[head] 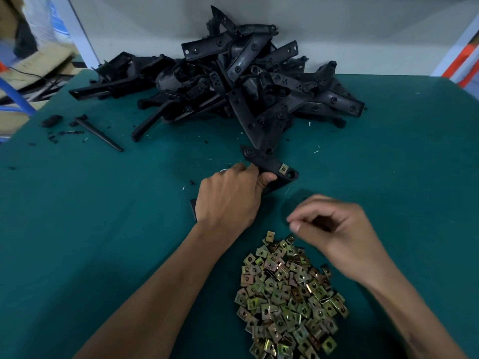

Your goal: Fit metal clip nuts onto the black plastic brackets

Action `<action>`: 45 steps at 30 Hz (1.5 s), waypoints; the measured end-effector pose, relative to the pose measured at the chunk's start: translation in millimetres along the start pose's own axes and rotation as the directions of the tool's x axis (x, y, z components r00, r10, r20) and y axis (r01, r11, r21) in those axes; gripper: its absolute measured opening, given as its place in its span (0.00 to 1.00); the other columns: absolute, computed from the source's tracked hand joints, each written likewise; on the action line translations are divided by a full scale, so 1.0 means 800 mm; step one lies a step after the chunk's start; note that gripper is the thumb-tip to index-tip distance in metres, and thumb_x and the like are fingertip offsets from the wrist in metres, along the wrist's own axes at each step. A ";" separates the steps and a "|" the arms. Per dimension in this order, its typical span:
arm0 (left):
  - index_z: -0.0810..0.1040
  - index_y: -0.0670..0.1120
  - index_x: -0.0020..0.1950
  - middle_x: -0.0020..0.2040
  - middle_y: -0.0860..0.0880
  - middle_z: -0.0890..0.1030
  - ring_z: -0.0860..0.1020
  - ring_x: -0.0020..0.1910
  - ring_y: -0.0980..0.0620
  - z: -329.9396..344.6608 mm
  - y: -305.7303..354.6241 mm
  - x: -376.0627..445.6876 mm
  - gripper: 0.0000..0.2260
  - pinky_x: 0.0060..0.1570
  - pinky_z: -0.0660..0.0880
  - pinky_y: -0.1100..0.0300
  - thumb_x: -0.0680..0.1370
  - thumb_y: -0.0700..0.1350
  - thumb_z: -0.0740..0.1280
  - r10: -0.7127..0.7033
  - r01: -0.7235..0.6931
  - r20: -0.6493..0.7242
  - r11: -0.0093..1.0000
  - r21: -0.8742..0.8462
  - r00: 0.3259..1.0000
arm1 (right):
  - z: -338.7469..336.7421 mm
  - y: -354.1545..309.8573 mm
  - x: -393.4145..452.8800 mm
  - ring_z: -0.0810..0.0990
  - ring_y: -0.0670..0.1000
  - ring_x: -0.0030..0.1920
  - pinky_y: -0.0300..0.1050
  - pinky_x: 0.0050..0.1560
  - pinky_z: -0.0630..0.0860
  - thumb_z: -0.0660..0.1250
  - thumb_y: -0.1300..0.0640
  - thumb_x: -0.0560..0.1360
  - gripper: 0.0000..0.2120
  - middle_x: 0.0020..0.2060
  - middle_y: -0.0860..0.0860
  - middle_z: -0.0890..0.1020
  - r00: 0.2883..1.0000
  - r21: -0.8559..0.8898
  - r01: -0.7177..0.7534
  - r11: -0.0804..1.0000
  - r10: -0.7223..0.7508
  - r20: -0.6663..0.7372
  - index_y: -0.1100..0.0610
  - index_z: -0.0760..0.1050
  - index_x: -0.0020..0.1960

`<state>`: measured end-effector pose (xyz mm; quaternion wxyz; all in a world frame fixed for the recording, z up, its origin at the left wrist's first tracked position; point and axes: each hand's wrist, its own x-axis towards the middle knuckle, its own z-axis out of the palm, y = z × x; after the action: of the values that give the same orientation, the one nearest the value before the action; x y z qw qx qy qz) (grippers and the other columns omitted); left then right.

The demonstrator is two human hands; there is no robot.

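Clip nuts (290,299): brass-coloured heap on the green table (90,242), nearest the viewer.
Right hand (334,231): above the heap's far edge, fingers curled and pinched; whether it holds a nut, cannot tell.
Left hand (230,198): gripping a black bracket (269,164), one nut (283,168) fitted near its end.
Bracket pile (233,84): farthest, against the wall.
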<state>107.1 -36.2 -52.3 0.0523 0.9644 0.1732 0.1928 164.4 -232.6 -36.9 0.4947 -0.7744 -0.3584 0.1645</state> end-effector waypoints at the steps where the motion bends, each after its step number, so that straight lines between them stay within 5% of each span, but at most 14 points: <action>1: 0.75 0.47 0.47 0.46 0.47 0.82 0.81 0.39 0.39 0.000 0.000 0.001 0.26 0.32 0.62 0.54 0.83 0.64 0.46 -0.001 0.002 -0.005 1.000 0.004 1.000 | 0.005 -0.002 -0.002 0.79 0.50 0.41 0.44 0.44 0.76 0.76 0.53 0.72 0.06 0.41 0.48 0.82 0.998 -0.004 0.011 1.000 -0.011 0.055 0.49 0.86 0.48; 4: 0.76 0.47 0.48 0.47 0.46 0.83 0.81 0.40 0.38 0.000 0.001 0.000 0.26 0.33 0.62 0.54 0.84 0.63 0.47 -0.007 0.007 -0.011 1.000 0.007 1.000 | 0.013 -0.004 0.005 0.80 0.46 0.46 0.38 0.47 0.73 0.78 0.47 0.70 0.10 0.44 0.43 0.80 0.986 -0.132 0.006 0.991 0.016 0.164 0.45 0.86 0.51; 9: 0.75 0.47 0.48 0.45 0.45 0.83 0.81 0.39 0.38 0.000 0.002 0.000 0.25 0.32 0.61 0.54 0.84 0.63 0.48 -0.016 0.016 -0.040 1.000 0.002 0.999 | 0.018 0.000 0.012 0.81 0.48 0.43 0.45 0.43 0.76 0.77 0.53 0.72 0.03 0.42 0.44 0.82 0.987 -0.179 0.044 0.983 -0.015 0.161 0.46 0.85 0.43; 12: 0.74 0.48 0.46 0.43 0.45 0.82 0.80 0.37 0.40 0.003 0.001 0.000 0.24 0.32 0.61 0.55 0.84 0.63 0.47 -0.016 0.015 -0.057 1.000 -0.009 0.998 | 0.007 0.003 0.023 0.82 0.47 0.40 0.42 0.38 0.78 0.74 0.59 0.75 0.04 0.41 0.50 0.86 0.999 0.170 -0.002 0.986 -0.005 0.039 0.51 0.87 0.45; 15: 0.69 0.50 0.42 0.39 0.47 0.81 0.79 0.33 0.42 0.003 0.001 -0.002 0.22 0.30 0.62 0.56 0.83 0.63 0.48 0.018 -0.022 -0.091 0.999 -0.044 0.996 | 0.005 0.006 0.044 0.75 0.49 0.33 0.40 0.30 0.70 0.67 0.61 0.79 0.14 0.34 0.54 0.81 0.958 0.606 -0.047 0.794 0.208 -0.199 0.56 0.84 0.36; 19: 0.64 0.50 0.39 0.35 0.49 0.79 0.77 0.30 0.43 0.002 0.001 -0.002 0.21 0.29 0.62 0.57 0.83 0.62 0.48 0.073 -0.090 -0.142 0.989 -0.120 0.987 | 0.003 0.003 0.081 0.73 0.48 0.34 0.39 0.32 0.68 0.61 0.64 0.82 0.19 0.32 0.52 0.78 0.857 0.775 0.085 0.626 0.352 -0.378 0.56 0.77 0.34; 27: 0.65 0.53 0.38 0.36 0.51 0.80 0.77 0.31 0.44 0.003 0.001 -0.001 0.20 0.30 0.62 0.58 0.83 0.62 0.50 0.188 -0.216 -0.153 0.958 -0.190 0.970 | 0.026 -0.006 0.090 0.84 0.51 0.37 0.43 0.35 0.80 0.70 0.68 0.76 0.12 0.38 0.57 0.86 0.926 0.752 -0.007 0.659 0.289 -0.245 0.59 0.86 0.37; 30: 0.75 0.49 0.39 0.37 0.51 0.81 0.78 0.31 0.43 0.003 0.001 -0.001 0.24 0.29 0.64 0.58 0.83 0.62 0.51 0.205 -0.232 -0.162 0.957 -0.173 0.965 | 0.025 -0.010 0.085 0.84 0.51 0.37 0.41 0.33 0.79 0.70 0.70 0.74 0.10 0.38 0.57 0.86 0.942 0.753 0.003 0.658 0.251 -0.223 0.59 0.86 0.39; 35: 0.77 0.47 0.40 0.36 0.49 0.80 0.77 0.30 0.42 0.003 0.000 -0.002 0.23 0.29 0.62 0.59 0.83 0.61 0.54 0.216 -0.249 -0.194 0.954 -0.167 0.957 | 0.028 -0.007 0.085 0.84 0.51 0.41 0.46 0.43 0.81 0.73 0.70 0.73 0.10 0.37 0.54 0.86 0.926 0.633 0.063 0.772 0.191 -0.325 0.56 0.86 0.42; 40: 0.76 0.48 0.40 0.35 0.49 0.79 0.77 0.30 0.41 0.002 0.001 -0.002 0.23 0.29 0.63 0.58 0.83 0.61 0.54 0.202 -0.234 -0.181 0.956 -0.178 0.962 | 0.032 -0.005 0.085 0.82 0.49 0.40 0.38 0.46 0.79 0.74 0.71 0.72 0.11 0.36 0.56 0.83 0.904 0.584 0.169 0.794 0.111 -0.413 0.55 0.85 0.43; 45: 0.78 0.47 0.41 0.37 0.49 0.80 0.78 0.32 0.41 0.002 0.001 -0.002 0.24 0.29 0.65 0.57 0.83 0.62 0.54 0.201 -0.228 -0.154 0.957 -0.180 0.967 | 0.035 -0.005 0.083 0.82 0.48 0.40 0.40 0.47 0.79 0.73 0.72 0.73 0.11 0.35 0.52 0.84 0.913 0.597 0.146 0.789 0.124 -0.388 0.56 0.85 0.41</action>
<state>106.3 -37.5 -54.0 0.1141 0.9525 0.0506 0.2779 191.7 -165.6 -39.0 0.7837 -0.5857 -0.1788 0.1042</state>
